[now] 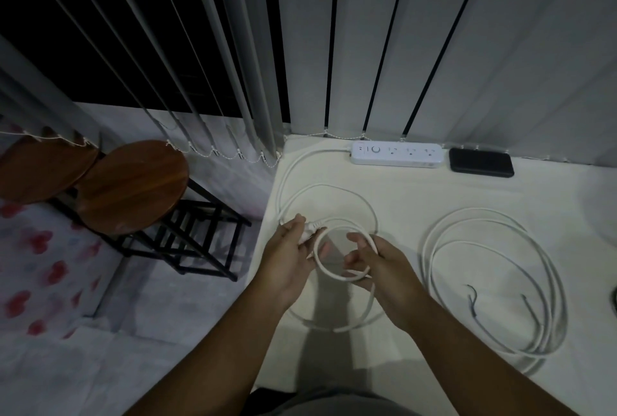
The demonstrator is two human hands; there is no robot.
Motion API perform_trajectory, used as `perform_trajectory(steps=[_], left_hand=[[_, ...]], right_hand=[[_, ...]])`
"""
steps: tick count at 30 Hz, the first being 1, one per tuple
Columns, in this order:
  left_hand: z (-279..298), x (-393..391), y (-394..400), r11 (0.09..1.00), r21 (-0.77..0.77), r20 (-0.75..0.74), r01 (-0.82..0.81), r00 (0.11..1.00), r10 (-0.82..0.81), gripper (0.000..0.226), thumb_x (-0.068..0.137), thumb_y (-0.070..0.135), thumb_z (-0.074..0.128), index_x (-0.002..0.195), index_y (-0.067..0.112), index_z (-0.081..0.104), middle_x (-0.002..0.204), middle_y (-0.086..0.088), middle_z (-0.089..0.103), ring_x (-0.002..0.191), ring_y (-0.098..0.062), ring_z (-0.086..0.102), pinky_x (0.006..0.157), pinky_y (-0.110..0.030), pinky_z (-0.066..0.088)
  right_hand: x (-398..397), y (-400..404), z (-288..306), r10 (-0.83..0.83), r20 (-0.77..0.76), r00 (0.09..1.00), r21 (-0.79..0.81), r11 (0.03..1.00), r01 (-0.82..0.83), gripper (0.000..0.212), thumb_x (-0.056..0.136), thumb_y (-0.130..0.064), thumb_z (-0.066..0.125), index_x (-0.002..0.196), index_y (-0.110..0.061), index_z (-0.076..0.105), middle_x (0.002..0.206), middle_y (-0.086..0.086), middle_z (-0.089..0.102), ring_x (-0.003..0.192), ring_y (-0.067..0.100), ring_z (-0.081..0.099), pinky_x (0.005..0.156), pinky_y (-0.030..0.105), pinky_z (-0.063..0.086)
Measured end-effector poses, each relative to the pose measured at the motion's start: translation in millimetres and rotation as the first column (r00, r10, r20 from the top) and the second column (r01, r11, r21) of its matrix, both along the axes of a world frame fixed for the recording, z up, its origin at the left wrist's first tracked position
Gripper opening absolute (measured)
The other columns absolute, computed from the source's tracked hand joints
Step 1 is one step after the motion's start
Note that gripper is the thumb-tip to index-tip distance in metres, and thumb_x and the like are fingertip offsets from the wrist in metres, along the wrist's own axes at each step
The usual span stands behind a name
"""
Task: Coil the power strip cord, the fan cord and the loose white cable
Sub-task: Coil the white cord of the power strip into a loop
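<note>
From the head view, both hands work over a pale table (467, 202). The left hand (289, 257) is curled around the plug end of the strip cord (287, 178); the right hand (384, 265) pinches a small loop of the same cord between thumb and fingers, the other fingers partly open. The rest of the cord sweeps in wide arcs far and left to the power strip (397, 155) at the table's far edge, just beside a black box (480, 162). The loose cable (494, 282) lies in rough loops on the right, apart from the hands. Two stools (133, 185) stand left.
</note>
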State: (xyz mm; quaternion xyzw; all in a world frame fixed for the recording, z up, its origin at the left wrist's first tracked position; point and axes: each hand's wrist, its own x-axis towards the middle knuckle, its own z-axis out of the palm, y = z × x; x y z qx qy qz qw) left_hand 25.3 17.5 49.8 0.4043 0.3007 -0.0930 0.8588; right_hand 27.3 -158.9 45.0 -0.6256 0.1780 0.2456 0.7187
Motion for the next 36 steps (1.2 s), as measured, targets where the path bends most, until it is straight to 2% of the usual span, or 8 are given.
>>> perform_trajectory(steps=[3,5,9,13,17,23,27,36], left_hand=[[2,-6,6,0.997,0.046,0.001,0.055,0.998,-0.055,0.031,0.099,0.029,0.06,0.117,0.005,0.066,0.115,-0.018,0.071,0.106,-0.029,0.068,0.092,-0.046,0.056],[3,-12,16,0.996,0.031,0.004,0.083,0.997,-0.083,0.008,0.088,0.015,0.072,0.091,0.009,0.067,0.103,-0.016,0.072,0.103,-0.03,0.067,0.098,-0.047,0.052],[12,-21,33,0.934,0.12,0.043,0.337,0.938,-0.344,0.015,0.076,-0.001,0.07,0.083,0.006,0.058,0.093,-0.026,0.06,0.092,-0.038,0.065,0.102,-0.058,0.044],[33,-11,25,0.762,0.25,-0.043,0.598,0.793,-0.608,0.036,0.086,0.037,0.066,0.113,0.014,0.064,0.092,-0.013,0.069,0.085,-0.029,0.068,0.075,-0.047,0.06],[40,-7,12,0.623,0.527,-0.089,0.578,0.767,-0.636,0.033,0.102,0.043,0.046,0.109,0.018,0.065,0.078,-0.004,0.07,0.072,-0.02,0.067,0.058,-0.032,0.049],[36,-13,12,0.763,0.373,-0.029,0.527,0.829,-0.558,0.025,0.104,0.026,0.049,0.106,0.011,0.07,0.071,-0.001,0.06,0.062,-0.015,0.057,0.057,-0.027,0.042],[36,-16,13,0.79,0.329,-0.049,0.517,0.845,-0.532,0.03,0.099,0.04,0.054,0.08,0.019,0.063,0.069,0.0,0.059,0.063,-0.014,0.056,0.058,-0.025,0.043],[29,-20,8,0.93,0.188,0.023,0.316,0.945,-0.325,0.031,0.106,0.025,0.045,0.093,0.009,0.068,0.061,0.002,0.048,0.057,-0.012,0.048,0.064,-0.026,0.042]], right_hand=[[4,-3,0,0.002,-0.026,1.0,0.136,0.991,0.002,0.025,0.105,-0.02,0.05,0.114,-0.022,0.074,0.088,0.01,0.072,0.084,0.024,0.072,0.082,0.043,0.06],[7,-8,0,0.004,-0.009,1.0,0.181,0.983,-0.002,0.025,0.106,-0.015,0.049,0.108,-0.017,0.074,0.085,0.01,0.067,0.072,0.02,0.066,0.076,0.042,0.058],[10,-12,8,0.115,0.07,0.991,0.008,0.993,-0.116,0.027,0.105,-0.016,0.049,0.105,-0.021,0.076,0.075,0.0,0.055,0.055,0.01,0.045,0.059,0.032,0.046],[11,-3,18,0.241,0.117,0.963,-0.196,0.957,-0.215,0.031,0.104,-0.02,0.049,0.102,-0.033,0.077,0.074,-0.002,0.059,0.061,0.012,0.05,0.057,0.027,0.05],[10,1,25,0.243,0.103,0.964,-0.153,0.962,-0.226,0.029,0.104,-0.021,0.049,0.108,-0.03,0.076,0.079,-0.001,0.061,0.069,0.015,0.054,0.061,0.029,0.051],[1,-11,19,0.232,0.029,0.972,0.204,0.951,-0.233,0.026,0.103,-0.019,0.056,0.122,-0.022,0.073,0.11,0.011,0.071,0.104,0.027,0.069,0.093,0.053,0.057],[-6,-11,13,0.115,-0.026,0.993,0.333,0.937,-0.1,0.027,0.1,-0.017,0.059,0.122,-0.012,0.073,0.115,0.016,0.073,0.108,0.029,0.071,0.088,0.045,0.059],[-14,2,14,0.017,-0.222,0.975,0.464,0.881,0.091,0.031,0.099,-0.025,0.058,0.121,-0.006,0.068,0.097,0.011,0.069,0.097,0.024,0.067,0.099,0.041,0.051]])
